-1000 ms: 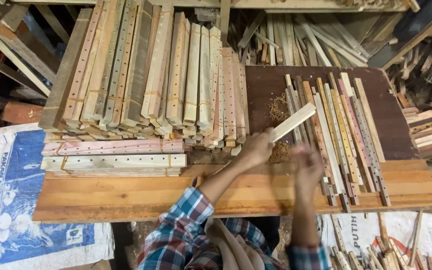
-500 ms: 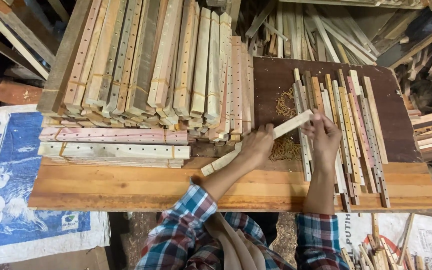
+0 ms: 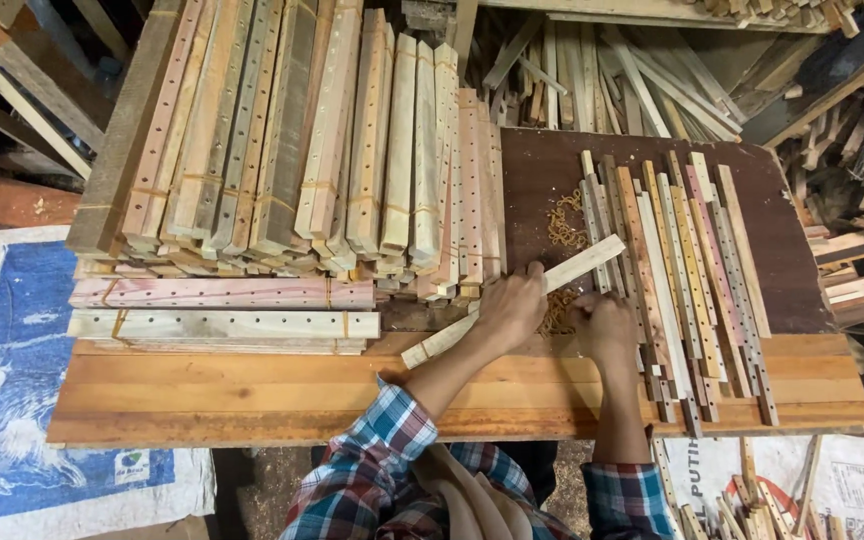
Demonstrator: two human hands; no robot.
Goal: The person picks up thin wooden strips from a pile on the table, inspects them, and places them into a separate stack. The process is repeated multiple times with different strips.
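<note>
**Inspector:** Report the hands.

**Operator:** From my remote seat on the head view, the left hand (image 3: 514, 305) is curled closed around a pale wooden slat (image 3: 512, 300), gripping it near its middle. The slat lies tilted, its lower end toward the bench's near left and its upper end pointing up to the right. The right hand (image 3: 604, 325) sits just beside the left, fingers bent down loosely onto a small heap of rubber bands (image 3: 558, 312). I cannot tell whether it has actually pinched anything.

**Inspector:** Where does the slat sit relative to the stock?

**Operator:** It crosses the gap between two groups. To its left are the bundled slats (image 3: 352, 150), drilled with rows of holes and stacked upright across the back of the workbench (image 3: 252, 390), with two further bundles (image 3: 217, 310) lying crosswise in front of them. To its right lies a row of loose slats (image 3: 682, 270), also drilled, side by side on a dark brown board (image 3: 542, 170). The held slat's upper end touches or overlaps the leftmost of that row.

**Inspector:** Anything else in frame?

**Operator:** Plaid sleeves (image 3: 382, 450) on both arms, a blue and white sack (image 3: 12, 380) on the floor at left, and scrap timber (image 3: 852, 130) heaped at right.
</note>
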